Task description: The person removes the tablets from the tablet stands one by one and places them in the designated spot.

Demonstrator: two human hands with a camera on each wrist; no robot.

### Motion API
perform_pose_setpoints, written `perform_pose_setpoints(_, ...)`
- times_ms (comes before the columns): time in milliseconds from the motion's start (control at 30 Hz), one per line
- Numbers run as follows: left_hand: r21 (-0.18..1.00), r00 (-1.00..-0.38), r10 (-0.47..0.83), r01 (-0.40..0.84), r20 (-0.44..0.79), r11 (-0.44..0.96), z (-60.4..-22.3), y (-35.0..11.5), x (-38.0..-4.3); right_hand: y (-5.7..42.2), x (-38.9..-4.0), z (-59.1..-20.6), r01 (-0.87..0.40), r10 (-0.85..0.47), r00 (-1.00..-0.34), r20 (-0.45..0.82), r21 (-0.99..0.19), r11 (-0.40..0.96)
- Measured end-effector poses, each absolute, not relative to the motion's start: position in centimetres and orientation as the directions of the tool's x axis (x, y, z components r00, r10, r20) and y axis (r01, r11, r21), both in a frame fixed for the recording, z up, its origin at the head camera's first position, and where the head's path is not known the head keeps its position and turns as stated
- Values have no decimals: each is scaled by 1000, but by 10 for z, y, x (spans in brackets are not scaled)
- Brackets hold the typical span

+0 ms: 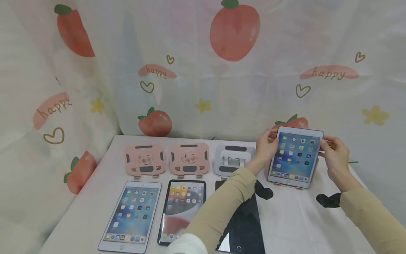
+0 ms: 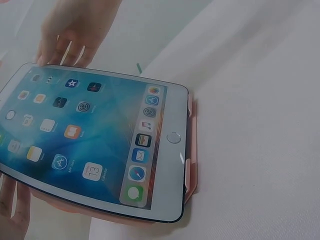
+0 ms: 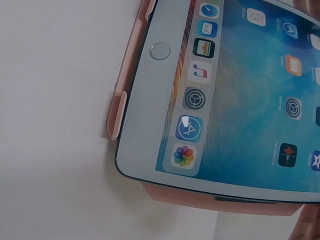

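A white-framed tablet (image 1: 295,157) with its screen lit leans back on a pink stand (image 2: 194,150) at the right of the table. My left hand (image 1: 265,148) holds its left edge near the top, thumb at the front. On the opposite edge, my right hand (image 1: 336,155) grips with its thumb at the front and fingers behind. Small lips of the stand (image 3: 120,115) catch the tablet's bottom edge in the right wrist view. The tablet hides most of the stand and some fingertips.
Two pink stands (image 1: 145,158) (image 1: 189,158) and a grey-white stand (image 1: 234,160) line the back. In front lie a white tablet (image 1: 131,211), a black-framed tablet (image 1: 184,208) and a dark-screened tablet (image 1: 245,225), partly behind my left sleeve. A printed curtain (image 1: 190,88) hangs behind the white table (image 1: 295,222).
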State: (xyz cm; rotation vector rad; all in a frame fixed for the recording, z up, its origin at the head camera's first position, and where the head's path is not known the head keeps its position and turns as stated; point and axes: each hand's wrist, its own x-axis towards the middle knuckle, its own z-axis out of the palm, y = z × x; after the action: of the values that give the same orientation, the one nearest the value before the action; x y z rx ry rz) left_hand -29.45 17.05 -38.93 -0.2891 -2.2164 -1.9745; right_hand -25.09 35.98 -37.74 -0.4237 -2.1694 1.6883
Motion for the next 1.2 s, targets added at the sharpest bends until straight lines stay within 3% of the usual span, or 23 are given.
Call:
perform_pose_setpoints(500,965,-968,36,252,250,68,-387,166,-291,360,-243,-370,-40,439,-893,102,-988,148)
perform_pose_setpoints(733,973,-973,50,227,225,48,-385,162,-288,360,-237,-369,-49,409,-902,140,-973,224)
perform_pose_setpoints(1200,976,-972,93,216,215,7,-373,155,-272,361,-220,-357,-173,347,-915,206,-977,123)
